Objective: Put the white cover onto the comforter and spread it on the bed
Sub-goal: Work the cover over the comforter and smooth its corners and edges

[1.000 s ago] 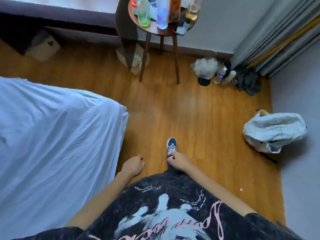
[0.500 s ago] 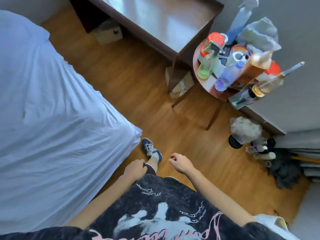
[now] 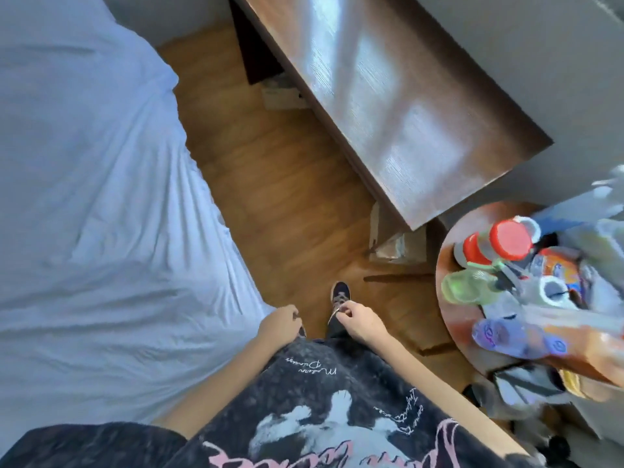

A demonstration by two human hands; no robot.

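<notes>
You have turned along the bed (image 3: 101, 197), the worktop (image 3: 388, 106) now ahead. Your left hand (image 3: 278, 324) and right hand (image 3: 359, 320) hang loosely curled, empty; neither cover nor comforter shows, so nothing is started.

Floor strip (image 3: 270, 197) open between bed (image 3: 84, 197) and desk (image 3: 405, 113); cluttered round table (image 3: 452, 319) blocks right.

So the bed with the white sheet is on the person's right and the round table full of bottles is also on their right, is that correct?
Not quite. The head view shows the bed on the person's left; the round table full of bottles is on their right.
</notes>
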